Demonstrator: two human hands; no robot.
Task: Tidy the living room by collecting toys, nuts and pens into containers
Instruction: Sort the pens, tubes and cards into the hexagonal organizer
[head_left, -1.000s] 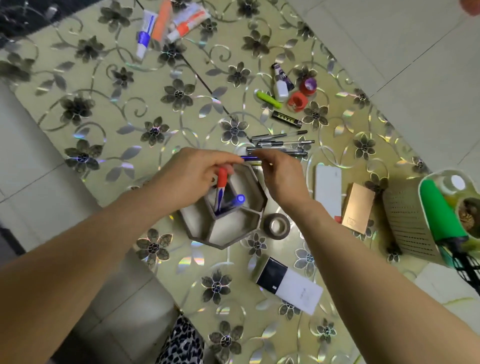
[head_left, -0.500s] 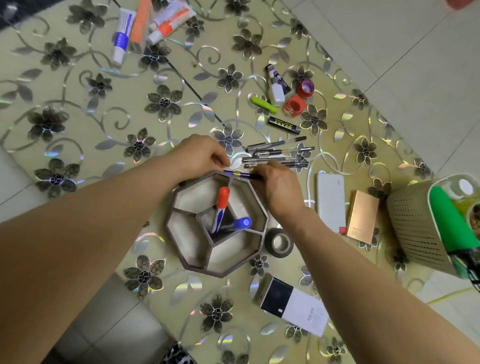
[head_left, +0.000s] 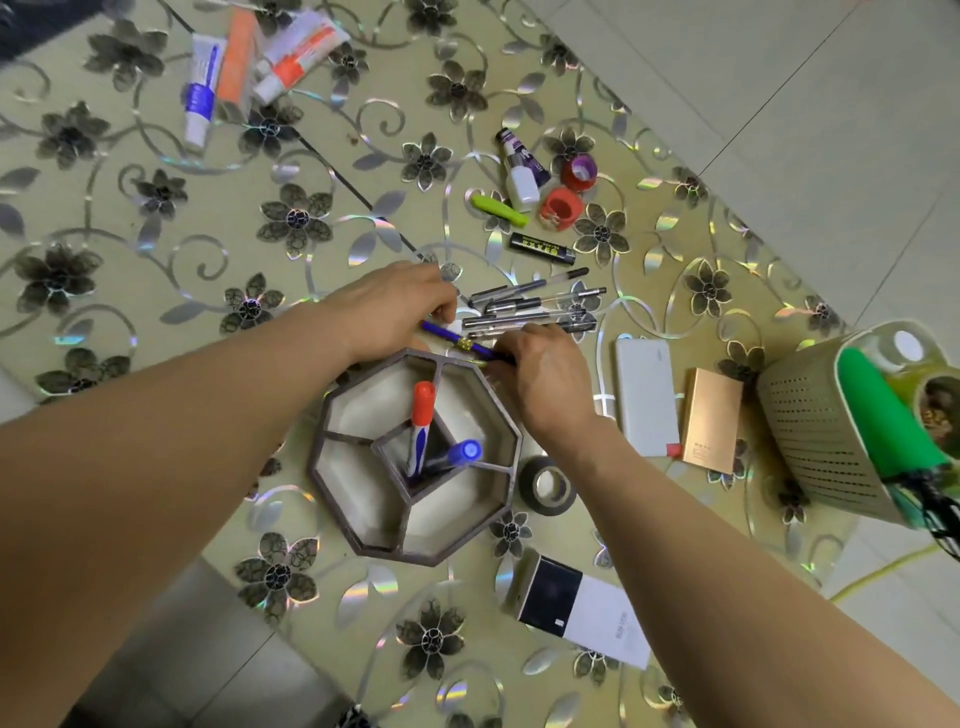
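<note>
Holding a blue pen level between them, both hands are now working just past the far rim of the octagonal organizer on the worktop, where a second ago they were over its centre cup; that suggests another pen is being readied to join the two markers already standing there. The left hand is pinching one end in a narrow grip, the right hand is curling around the other, with more pens lying just beyond.

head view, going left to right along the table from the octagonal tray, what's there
grey octagonal divided tray → grey tape roll → white power bank → gold rectangular box → beige perforated basket
</note>
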